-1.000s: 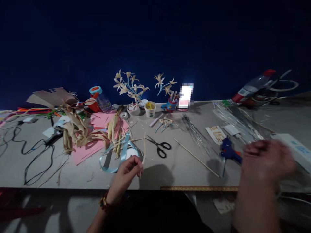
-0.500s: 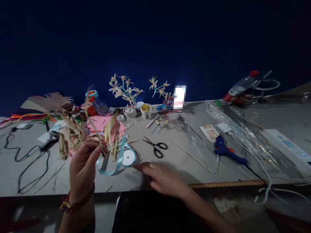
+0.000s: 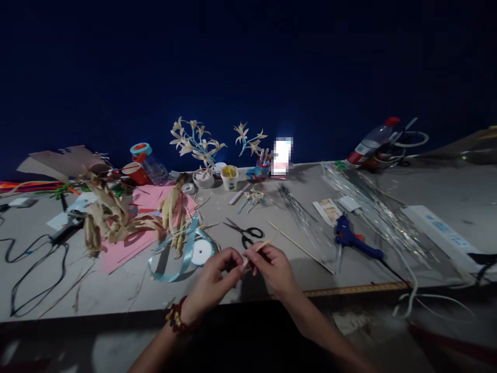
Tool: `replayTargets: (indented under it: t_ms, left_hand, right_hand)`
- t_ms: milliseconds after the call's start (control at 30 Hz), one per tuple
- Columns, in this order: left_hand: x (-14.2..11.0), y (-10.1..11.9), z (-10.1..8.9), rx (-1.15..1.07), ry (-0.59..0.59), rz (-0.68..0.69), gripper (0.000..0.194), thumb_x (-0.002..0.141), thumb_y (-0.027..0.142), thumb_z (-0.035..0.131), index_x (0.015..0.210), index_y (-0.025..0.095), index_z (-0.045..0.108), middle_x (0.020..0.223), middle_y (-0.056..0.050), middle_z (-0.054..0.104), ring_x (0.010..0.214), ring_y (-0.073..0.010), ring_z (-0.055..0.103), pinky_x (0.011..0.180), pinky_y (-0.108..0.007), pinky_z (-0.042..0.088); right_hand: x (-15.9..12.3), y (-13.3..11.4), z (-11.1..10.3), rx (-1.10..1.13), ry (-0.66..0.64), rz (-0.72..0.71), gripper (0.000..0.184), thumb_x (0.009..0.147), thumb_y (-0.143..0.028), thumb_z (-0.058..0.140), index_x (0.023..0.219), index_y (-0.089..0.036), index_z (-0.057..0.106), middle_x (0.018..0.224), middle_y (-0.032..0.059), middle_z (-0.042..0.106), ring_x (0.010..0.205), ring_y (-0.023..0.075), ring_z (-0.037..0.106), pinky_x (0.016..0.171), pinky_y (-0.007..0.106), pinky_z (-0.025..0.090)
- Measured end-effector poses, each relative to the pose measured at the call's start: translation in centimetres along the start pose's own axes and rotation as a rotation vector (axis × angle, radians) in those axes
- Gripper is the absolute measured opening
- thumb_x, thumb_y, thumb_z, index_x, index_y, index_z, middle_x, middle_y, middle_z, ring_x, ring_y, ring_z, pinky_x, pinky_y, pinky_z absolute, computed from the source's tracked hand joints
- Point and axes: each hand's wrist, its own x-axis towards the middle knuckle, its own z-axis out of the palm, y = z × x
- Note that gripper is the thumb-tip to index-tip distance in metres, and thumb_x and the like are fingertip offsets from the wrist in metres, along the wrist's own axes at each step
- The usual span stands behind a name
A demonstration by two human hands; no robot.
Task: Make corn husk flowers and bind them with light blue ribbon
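In the head view, the left hand (image 3: 221, 277) and the right hand (image 3: 275, 268) meet above the near edge of the table (image 3: 446, 186); the grip of each is a pinch — thumb against fingers — on one thin pale strip (image 3: 268, 241), which slants up and to the right out of the fingers; a beaded bracelet (image 3: 176, 316) circles the left wrist. Just beyond the fingertips lie black-handled scissors (image 3: 241, 230), blades parted slightly and pointing left; near the left hand is a white spool (image 3: 202, 252), with light-blue ribbon (image 3: 189, 254) looping beside it. A slender stick (image 3: 298, 246) lies diagonally beyond the right hand; farther right, a blue glue gun (image 3: 355, 240) rests on its side — its cord trails to the table's near edge; dried husks (image 3: 112, 217) lie over pink paper (image 3: 128, 251) on the left.
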Motion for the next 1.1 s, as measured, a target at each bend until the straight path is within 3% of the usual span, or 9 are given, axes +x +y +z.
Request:
replayTargets:
  t_ms: [200, 367, 467, 533, 633, 700, 800, 933, 1100]
  left_hand:
    - [-0.2, -0.7, 0.6, -0.092, 0.030, -0.074, 0.024, 0.095, 0.036, 0.056, 0.081, 0.016, 0.058, 0.069, 0.000, 0.061, 0.056, -0.0091, 0.050, 0.054, -0.020, 0.040]
    - [0.0, -1.2, 0.9, -0.103, 0.082, -0.098, 0.028, 0.092, 0.039, 0.060, 0.076, 0.016, 0.058, 0.065, 0.000, 0.060, 0.054, -0.0094, 0.050, 0.051, -0.019, 0.039]
    - [0.1, -1.9, 0.7, -0.226, 0.140, -0.128, 0.029, 0.090, 0.042, 0.063, 0.079, 0.016, 0.059, 0.064, 0.001, 0.060, 0.050, -0.0083, 0.049, 0.050, -0.020, 0.039]
    - [0.2, -2.4, 0.6, -0.299, 0.211, -0.129, 0.028, 0.089, 0.042, 0.066, 0.082, 0.016, 0.061, 0.063, 0.002, 0.060, 0.049, -0.0079, 0.050, 0.050, -0.020, 0.039]
    - [0.5, -2.8, 0.6, -0.379, 0.291, -0.122, 0.027, 0.085, 0.042, 0.070, 0.084, 0.015, 0.062, 0.064, 0.002, 0.062, 0.051, -0.0079, 0.052, 0.052, -0.020, 0.041]
    - [0.7, -2.8, 0.9, -0.414, 0.296, -0.122, 0.028, 0.084, 0.041, 0.072, 0.087, 0.015, 0.064, 0.065, 0.001, 0.063, 0.052, -0.0084, 0.054, 0.053, -0.021, 0.043]
    - [1.0, -2.6, 1.4, -0.445, 0.291, -0.123, 0.030, 0.082, 0.041, 0.074, 0.093, 0.015, 0.064, 0.066, 0.001, 0.064, 0.053, -0.0089, 0.055, 0.054, -0.021, 0.044]
    - [1.5, -2.3, 2.1, -0.488, 0.283, -0.130, 0.029, 0.080, 0.041, 0.076, 0.085, 0.016, 0.061, 0.064, 0.002, 0.064, 0.050, -0.0088, 0.055, 0.053, -0.022, 0.044]
    - [2.2, -2.2, 2.5, -0.476, 0.236, -0.155, 0.031, 0.079, 0.042, 0.076, 0.078, 0.015, 0.061, 0.061, 0.001, 0.063, 0.048, -0.0088, 0.053, 0.051, -0.022, 0.043]
  right_hand:
    - [-0.1, -0.8, -1.0, -0.007, 0.066, 0.016, 0.037, 0.084, -0.052, 0.071, 0.076, -0.016, 0.073, 0.064, 0.0030, 0.067, 0.050, 0.0108, 0.053, 0.046, 0.022, 0.042]
    - [-0.2, -1.2, -2.8, -0.144, 0.083, -0.124, 0.039, 0.096, -0.050, 0.054, 0.087, -0.018, 0.073, 0.071, 0.0060, 0.070, 0.055, 0.0139, 0.059, 0.051, 0.025, 0.047]
    - [-0.2, -1.1, -6.3, -0.492, -0.051, -0.314, 0.034, 0.098, -0.046, 0.050, 0.106, -0.020, 0.071, 0.099, 0.0110, 0.074, 0.080, 0.0213, 0.068, 0.074, 0.034, 0.055]
    - [-0.1, -0.7, -9.1, -0.885, 0.012, -0.375, 0.027, 0.095, -0.039, 0.056, 0.110, -0.021, 0.069, 0.108, 0.0122, 0.072, 0.096, 0.0261, 0.066, 0.087, 0.040, 0.052]
    - [0.1, 0.4, -12.5, -1.366, 0.204, -0.239, 0.018, 0.093, -0.029, 0.055, 0.102, -0.019, 0.067, 0.103, 0.0131, 0.071, 0.091, 0.0285, 0.065, 0.082, 0.041, 0.050]
    - [0.2, 1.1, -13.8, -1.446, 0.235, -0.190, 0.012, 0.090, -0.024, 0.055, 0.090, -0.019, 0.065, 0.093, 0.0123, 0.069, 0.085, 0.0286, 0.063, 0.078, 0.040, 0.049]
    - [0.2, 1.6, -14.7, -1.435, 0.231, -0.190, 0.016, 0.091, -0.021, 0.049, 0.080, -0.020, 0.061, 0.084, 0.0111, 0.067, 0.080, 0.0282, 0.062, 0.075, 0.039, 0.047]
    - [-0.2, 1.2, -14.7, -1.350, 0.251, -0.221, 0.019, 0.096, -0.027, 0.042, 0.089, -0.020, 0.057, 0.085, 0.0114, 0.068, 0.081, 0.0279, 0.064, 0.074, 0.038, 0.049]
    - [-1.8, -0.6, -10.1, -0.881, 0.117, -0.170, 0.019, 0.100, -0.038, 0.044, 0.103, -0.022, 0.055, 0.083, 0.0053, 0.069, 0.076, 0.0212, 0.066, 0.071, 0.031, 0.050]
